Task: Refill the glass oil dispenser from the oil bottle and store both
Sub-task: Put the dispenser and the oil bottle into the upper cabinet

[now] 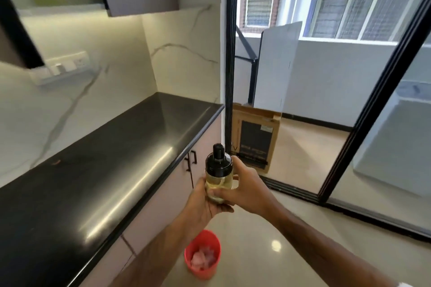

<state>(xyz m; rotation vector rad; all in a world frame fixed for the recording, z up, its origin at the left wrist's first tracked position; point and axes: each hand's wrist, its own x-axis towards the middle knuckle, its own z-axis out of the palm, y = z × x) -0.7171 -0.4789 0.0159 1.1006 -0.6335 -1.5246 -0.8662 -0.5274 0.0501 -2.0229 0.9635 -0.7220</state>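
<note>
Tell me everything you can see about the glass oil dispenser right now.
The glass oil dispenser is a small clear jar, upright, with a glossy black cap and a narrower black knob on top. Pale yellow oil fills much of the body. It is held in the air beside the black countertop's edge, above the floor. The left hand cups it from below and behind; the right hand grips its side, fingers curled around the glass.

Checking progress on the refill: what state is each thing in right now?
Glass oil dispenser: upright, black cap on, yellow oil inside, held off the counter.
Left hand: holds the dispenser from below.
Right hand: grips its side.
Cabinet doors: closed.
Red bin: open, holding scraps.
</note>
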